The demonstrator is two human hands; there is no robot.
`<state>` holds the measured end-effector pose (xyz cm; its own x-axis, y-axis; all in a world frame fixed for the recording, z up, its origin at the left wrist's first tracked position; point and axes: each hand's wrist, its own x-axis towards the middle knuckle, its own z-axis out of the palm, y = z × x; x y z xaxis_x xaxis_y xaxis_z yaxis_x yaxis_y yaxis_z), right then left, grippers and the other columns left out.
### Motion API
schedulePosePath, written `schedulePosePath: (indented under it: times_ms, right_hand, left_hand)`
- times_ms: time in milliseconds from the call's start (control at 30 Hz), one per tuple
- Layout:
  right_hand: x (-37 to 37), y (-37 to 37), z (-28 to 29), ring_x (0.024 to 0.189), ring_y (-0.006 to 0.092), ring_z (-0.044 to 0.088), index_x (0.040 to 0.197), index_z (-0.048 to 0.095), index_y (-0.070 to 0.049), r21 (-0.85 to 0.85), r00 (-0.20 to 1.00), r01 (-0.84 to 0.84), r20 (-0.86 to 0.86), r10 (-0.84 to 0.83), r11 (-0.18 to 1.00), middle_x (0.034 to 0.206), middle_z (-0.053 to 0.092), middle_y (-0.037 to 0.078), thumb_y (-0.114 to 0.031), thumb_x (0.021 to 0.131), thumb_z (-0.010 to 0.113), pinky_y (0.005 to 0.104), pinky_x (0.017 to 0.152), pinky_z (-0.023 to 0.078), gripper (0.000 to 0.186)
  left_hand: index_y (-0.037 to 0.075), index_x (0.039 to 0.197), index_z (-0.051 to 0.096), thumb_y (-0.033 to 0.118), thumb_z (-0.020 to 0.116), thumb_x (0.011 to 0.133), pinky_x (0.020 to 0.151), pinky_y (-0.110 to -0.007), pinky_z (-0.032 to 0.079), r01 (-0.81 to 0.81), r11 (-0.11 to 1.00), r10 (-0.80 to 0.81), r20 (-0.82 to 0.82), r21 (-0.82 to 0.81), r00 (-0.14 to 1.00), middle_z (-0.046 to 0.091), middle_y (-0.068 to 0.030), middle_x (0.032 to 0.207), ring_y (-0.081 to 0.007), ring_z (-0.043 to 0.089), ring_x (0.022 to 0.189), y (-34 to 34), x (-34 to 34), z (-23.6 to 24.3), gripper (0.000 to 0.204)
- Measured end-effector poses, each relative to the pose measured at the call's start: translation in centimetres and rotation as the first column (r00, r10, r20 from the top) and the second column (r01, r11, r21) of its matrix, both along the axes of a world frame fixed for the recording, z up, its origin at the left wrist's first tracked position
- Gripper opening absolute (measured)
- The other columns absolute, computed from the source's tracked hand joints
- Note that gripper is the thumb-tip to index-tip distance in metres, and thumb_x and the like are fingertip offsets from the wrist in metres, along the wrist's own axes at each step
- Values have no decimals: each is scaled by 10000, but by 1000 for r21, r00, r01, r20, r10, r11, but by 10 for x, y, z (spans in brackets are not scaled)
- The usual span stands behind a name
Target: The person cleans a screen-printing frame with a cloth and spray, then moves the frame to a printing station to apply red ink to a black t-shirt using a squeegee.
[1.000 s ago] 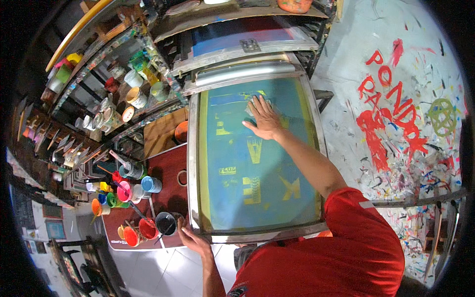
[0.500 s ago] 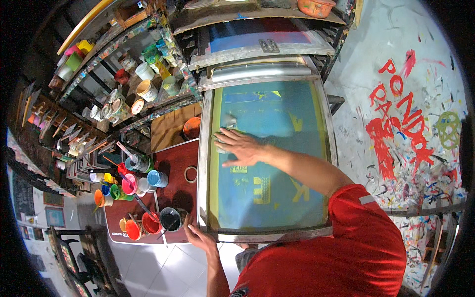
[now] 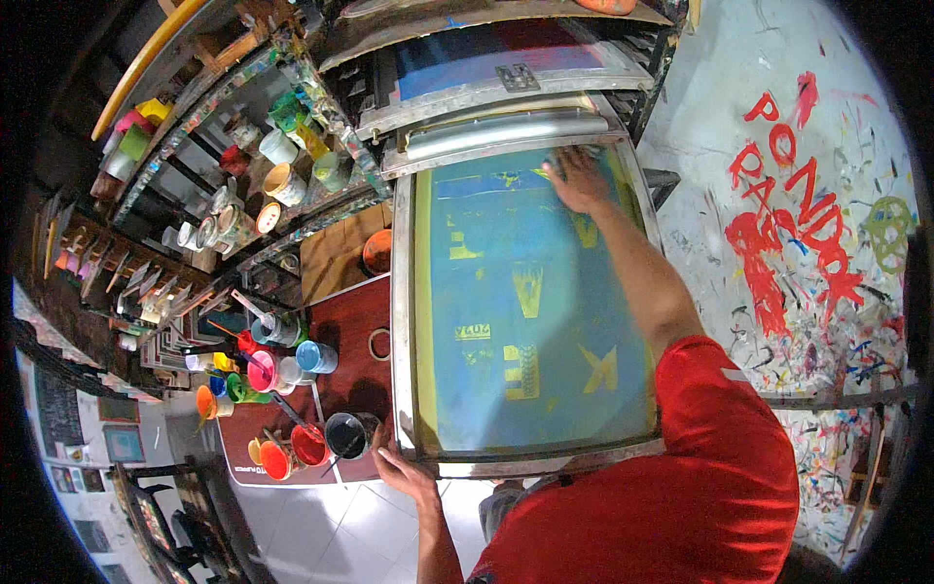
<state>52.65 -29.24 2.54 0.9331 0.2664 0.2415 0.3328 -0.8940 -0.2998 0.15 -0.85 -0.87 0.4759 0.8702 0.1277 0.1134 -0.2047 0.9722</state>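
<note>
A large screen-printing frame [image 3: 404, 321] with pale metal edges lies in front of me. Its blue-green mesh [image 3: 457, 389] carries yellowish letter shapes, with a yellow border along the sides. My right hand [image 3: 576, 180] lies on the mesh near its far right corner, fingers stretched out and slightly smeared. A greyish patch shows at those fingertips; I cannot make out what it is. My left hand [image 3: 407, 477] holds the frame's near left corner, its fingers partly hidden by the edge. Just beside that hand stands a cup of black ink [image 3: 346, 435].
A dark red board [image 3: 341, 302] at left bears several paint cups, including a red one [image 3: 310, 445] and a blue one [image 3: 315, 356]. Crowded shelves [image 3: 282, 185] rise beyond it. More frames [image 3: 516, 73] sit in a rack at the back. A paint-splashed wall [image 3: 817, 243] stands right.
My right hand has swept from the mesh's left middle to its far right corner, uncovering more letter shapes. My left hand stays at the near left corner. The view has shifted slightly.
</note>
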Motion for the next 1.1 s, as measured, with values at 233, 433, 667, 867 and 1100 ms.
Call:
schedulePosePath:
  times_ms: [233, 433, 667, 867, 1100]
  right_hand:
    - [-18, 93, 20, 1544, 396, 153, 1558, 317, 6, -12, 999, 19, -35, -19, 1000, 1654, 206, 234, -690, 1001, 306, 513, 1266, 106, 892]
    - [-172, 166, -16, 1519, 402, 226, 1499, 423, -6, -1, 924, -379, 53, 379, 925, 1613, 313, 209, -652, 998, 390, 495, 1258, 167, 818]
    - [-188, 22, -17, 1443, 399, 372, 1352, 547, -5, -35, 944, 164, 295, -147, 986, 1480, 470, 219, -519, 955, 608, 520, 1205, 282, 653]
    - [-312, 77, 0, 1489, 372, 312, 1492, 444, -87, 55, 535, -844, 7, 845, 533, 1584, 364, 199, -504, 916, 656, 514, 1206, 299, 742]
    - [-281, 57, -2, 1513, 388, 265, 1471, 470, -41, -26, 872, -490, 9, 490, 871, 1586, 366, 209, -475, 975, 600, 500, 1207, 311, 672]
  left_hand:
    - [-98, 1335, 539, 451, 339, 1107, 1081, -438, 438, 48, 998, -50, 38, 46, 998, 605, -224, 1316, -305, 579, 1232, 0, 5, 6, 627]
    - [-129, 1300, 560, 377, 329, 1117, 1062, -425, 463, 36, 999, -39, 80, 39, 996, 617, -239, 1283, -302, 598, 1193, 6, 1, -4, 585]
    - [-95, 1319, 573, 370, 338, 1113, 1049, -421, 455, 131, 989, -137, 76, 75, 988, 627, -222, 1284, -313, 597, 1177, 1, 4, 3, 560]
    - [-105, 1327, 559, 406, 319, 1113, 1058, -443, 458, 123, 992, -127, 133, 35, 983, 611, -243, 1305, -325, 591, 1201, 7, 0, -2, 603]
    - [-120, 1333, 543, 425, 317, 1111, 1069, -449, 452, 124, 992, -127, 108, 28, 986, 597, -252, 1328, -337, 577, 1240, 4, 2, 7, 630]
